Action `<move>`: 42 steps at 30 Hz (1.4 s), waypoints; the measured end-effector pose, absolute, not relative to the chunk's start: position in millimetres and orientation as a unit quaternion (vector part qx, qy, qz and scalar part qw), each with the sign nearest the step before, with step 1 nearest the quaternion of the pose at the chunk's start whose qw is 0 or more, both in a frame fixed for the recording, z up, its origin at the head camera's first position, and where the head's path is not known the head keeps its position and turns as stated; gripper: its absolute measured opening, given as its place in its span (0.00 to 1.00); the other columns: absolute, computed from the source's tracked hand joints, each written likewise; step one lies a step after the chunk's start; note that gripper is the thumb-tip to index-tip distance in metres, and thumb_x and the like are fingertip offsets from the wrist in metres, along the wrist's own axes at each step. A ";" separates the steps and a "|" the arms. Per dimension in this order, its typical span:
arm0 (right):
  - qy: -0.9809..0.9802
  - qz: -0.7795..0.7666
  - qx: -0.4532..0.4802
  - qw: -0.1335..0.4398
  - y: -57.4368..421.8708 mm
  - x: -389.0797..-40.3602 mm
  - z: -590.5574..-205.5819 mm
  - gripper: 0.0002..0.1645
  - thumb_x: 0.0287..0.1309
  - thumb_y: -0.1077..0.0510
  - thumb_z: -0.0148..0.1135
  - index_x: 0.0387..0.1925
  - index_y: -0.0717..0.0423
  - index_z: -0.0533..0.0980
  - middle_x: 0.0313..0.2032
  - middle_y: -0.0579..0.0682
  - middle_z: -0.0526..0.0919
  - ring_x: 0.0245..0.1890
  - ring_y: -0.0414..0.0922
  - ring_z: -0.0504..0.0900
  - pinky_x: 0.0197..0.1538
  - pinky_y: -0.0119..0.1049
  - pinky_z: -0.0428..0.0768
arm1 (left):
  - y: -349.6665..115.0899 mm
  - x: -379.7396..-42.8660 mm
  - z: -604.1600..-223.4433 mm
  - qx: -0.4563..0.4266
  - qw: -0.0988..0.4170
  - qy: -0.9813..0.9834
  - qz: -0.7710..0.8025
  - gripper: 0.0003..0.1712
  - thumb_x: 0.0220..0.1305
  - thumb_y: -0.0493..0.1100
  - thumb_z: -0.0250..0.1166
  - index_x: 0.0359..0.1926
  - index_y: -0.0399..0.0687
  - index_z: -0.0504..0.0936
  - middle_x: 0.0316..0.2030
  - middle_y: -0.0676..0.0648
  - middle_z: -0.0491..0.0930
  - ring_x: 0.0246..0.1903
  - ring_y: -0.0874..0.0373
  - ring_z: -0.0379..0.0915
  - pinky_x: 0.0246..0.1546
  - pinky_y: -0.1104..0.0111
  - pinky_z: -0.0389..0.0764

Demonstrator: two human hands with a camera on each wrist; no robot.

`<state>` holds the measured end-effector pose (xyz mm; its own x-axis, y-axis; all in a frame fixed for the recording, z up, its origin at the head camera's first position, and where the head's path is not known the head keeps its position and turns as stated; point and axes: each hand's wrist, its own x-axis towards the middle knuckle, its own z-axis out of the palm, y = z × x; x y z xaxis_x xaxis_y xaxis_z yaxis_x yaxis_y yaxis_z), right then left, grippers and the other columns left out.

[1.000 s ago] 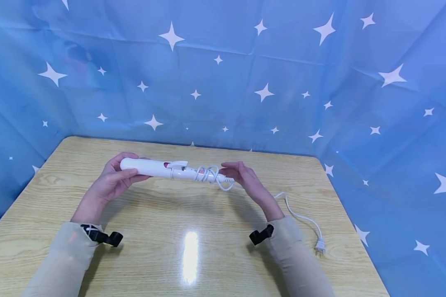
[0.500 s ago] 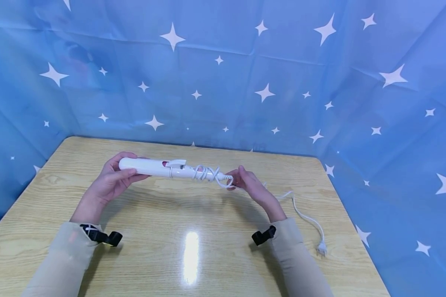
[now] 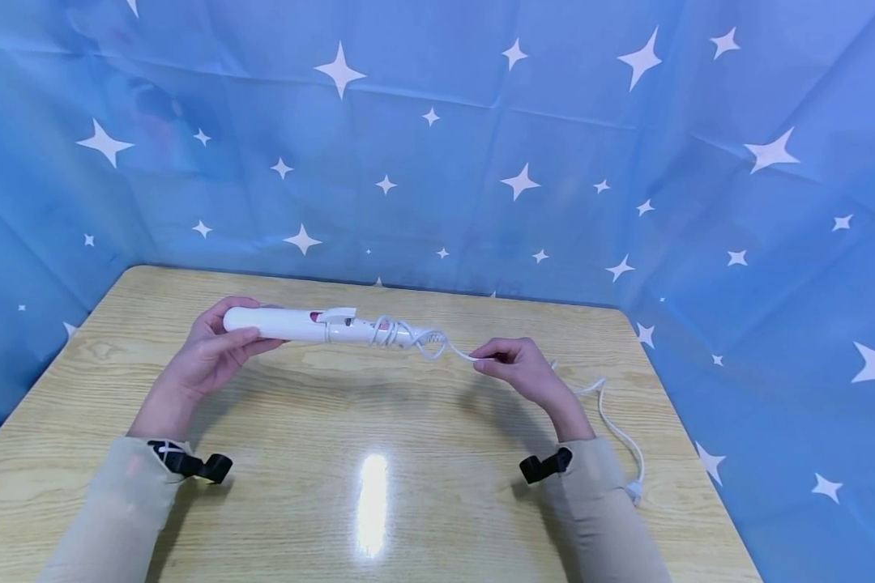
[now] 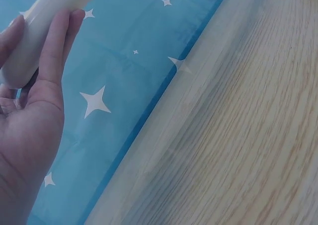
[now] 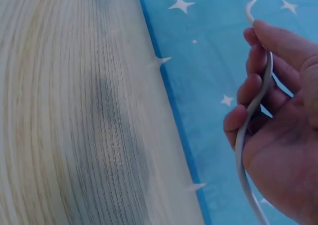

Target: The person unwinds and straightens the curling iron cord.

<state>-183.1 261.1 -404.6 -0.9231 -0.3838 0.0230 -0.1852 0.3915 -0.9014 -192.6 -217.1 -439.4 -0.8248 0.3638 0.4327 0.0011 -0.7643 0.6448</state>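
A white curling iron (image 3: 280, 324) with a small lever is raised over the table, lying nearly level across the head view. My left hand (image 3: 211, 352) grips its thick, rounded left end between thumb and fingers. White cord (image 3: 458, 351) winds in loose loops around the slimmer right end. Off to the right of that end, my right hand (image 3: 519, 366) pinches the cord between thumb and fingertips. In the right wrist view the cord (image 5: 240, 158) runs down across the curled fingers and palm. The left wrist view has the rounded end (image 4: 27, 61) between thumb and fingers.
Behind the right wrist, the rest of the cord bends over the wooden table (image 3: 277, 502) to a white plug (image 3: 634, 491), partly hidden by the sleeve. A blue curtain (image 3: 437, 154) with white stars stands along the table's back and sides.
My right hand has moved from beside the iron's cord end to the right, drawing a length of cord out with it. The iron has shifted slightly left in my left hand.
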 end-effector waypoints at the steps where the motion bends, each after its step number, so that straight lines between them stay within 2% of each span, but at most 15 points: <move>1: 0.831 -0.523 -0.172 0.084 262.8 -183.3 -404.7 0.11 0.68 0.61 0.67 0.48 0.64 0.85 0.42 0.54 0.86 0.35 0.58 0.79 0.38 0.47 0.82 | -218.1 -192.8 -439.3 0.279 0.102 0.329 0.896 0.29 0.67 0.12 0.39 0.56 0.33 0.79 0.57 0.35 0.78 0.59 0.42 0.76 0.57 0.50 0.81; 5: 0.835 -0.529 -0.147 0.038 269.7 -184.2 -404.9 0.12 0.69 0.61 0.66 0.47 0.66 0.85 0.37 0.49 0.86 0.33 0.53 0.77 0.34 0.39 0.79 | -221.7 -193.0 -440.1 0.271 0.099 0.331 0.898 0.28 0.67 0.13 0.41 0.56 0.32 0.79 0.57 0.35 0.78 0.59 0.43 0.76 0.57 0.49 0.81; 9: 0.834 -0.537 -0.127 0.009 275.7 -184.5 -403.8 0.14 0.70 0.59 0.66 0.48 0.67 0.84 0.37 0.56 0.84 0.33 0.55 0.75 0.34 0.38 0.78 | -224.3 -193.1 -441.8 0.271 0.100 0.315 0.904 0.27 0.67 0.12 0.41 0.56 0.31 0.79 0.57 0.34 0.78 0.60 0.43 0.74 0.58 0.48 0.79; 12: 0.833 -0.539 -0.124 -0.002 281.5 -183.9 -403.1 0.14 0.70 0.58 0.66 0.48 0.65 0.85 0.36 0.57 0.83 0.32 0.54 0.73 0.33 0.38 0.77 | -225.3 -193.9 -442.9 0.276 0.103 0.304 0.906 0.28 0.68 0.12 0.39 0.56 0.30 0.78 0.58 0.33 0.78 0.61 0.42 0.74 0.59 0.47 0.77; 16: 0.834 -0.538 -0.117 -0.018 292.2 -182.6 -404.3 0.13 0.70 0.58 0.66 0.47 0.64 0.85 0.35 0.50 0.84 0.33 0.50 0.75 0.34 0.36 0.79 | -223.1 -195.7 -444.0 0.269 0.097 0.302 0.910 0.28 0.68 0.12 0.38 0.56 0.30 0.78 0.58 0.33 0.76 0.61 0.42 0.74 0.59 0.47 0.76; 21: 0.841 -0.531 -0.102 -0.023 301.7 -182.9 -406.1 0.14 0.69 0.57 0.67 0.47 0.66 0.85 0.37 0.49 0.85 0.34 0.48 0.76 0.36 0.38 0.81 | -220.6 -195.9 -443.0 0.253 0.087 0.288 0.920 0.28 0.68 0.12 0.39 0.55 0.29 0.78 0.56 0.34 0.75 0.59 0.41 0.76 0.58 0.47 0.77; 27: 0.850 -0.524 -0.026 -0.049 312.1 -180.9 -406.9 0.19 0.70 0.52 0.67 0.50 0.65 0.84 0.36 0.42 0.84 0.34 0.42 0.75 0.34 0.36 0.77 | -224.2 -194.3 -441.4 0.247 0.078 0.281 0.924 0.26 0.70 0.14 0.40 0.56 0.29 0.78 0.56 0.33 0.73 0.58 0.39 0.77 0.56 0.48 0.79; 32: 0.849 -0.527 -0.013 -0.040 319.2 -180.1 -411.0 0.20 0.69 0.52 0.67 0.50 0.66 0.83 0.36 0.41 0.84 0.36 0.42 0.75 0.37 0.37 0.80 | -229.1 -193.3 -443.0 0.249 0.089 0.285 0.922 0.28 0.69 0.13 0.38 0.56 0.29 0.78 0.56 0.33 0.75 0.59 0.41 0.76 0.57 0.48 0.78; 37: 0.851 -0.523 -0.036 -0.022 318.7 -180.3 -412.6 0.20 0.71 0.52 0.65 0.50 0.67 0.82 0.37 0.43 0.84 0.38 0.47 0.78 0.40 0.41 0.81 | -230.7 -193.0 -444.2 0.247 0.097 0.285 0.921 0.28 0.70 0.14 0.37 0.56 0.31 0.79 0.57 0.34 0.77 0.60 0.41 0.76 0.58 0.48 0.78; 42: 0.842 -0.536 -0.056 -0.020 314.6 -179.4 -410.2 0.21 0.76 0.53 0.58 0.52 0.69 0.81 0.40 0.47 0.86 0.42 0.43 0.83 0.49 0.35 0.83 | -231.2 -193.4 -442.7 0.247 0.096 0.277 0.924 0.28 0.69 0.13 0.38 0.56 0.30 0.78 0.56 0.34 0.76 0.59 0.40 0.76 0.58 0.48 0.77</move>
<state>-179.4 314.6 -410.2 -0.9930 -0.0719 0.0935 -0.1152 0.4198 -0.9003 -193.4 -231.2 -442.7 -0.8595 0.3147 0.4027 -0.0410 -0.8278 0.5595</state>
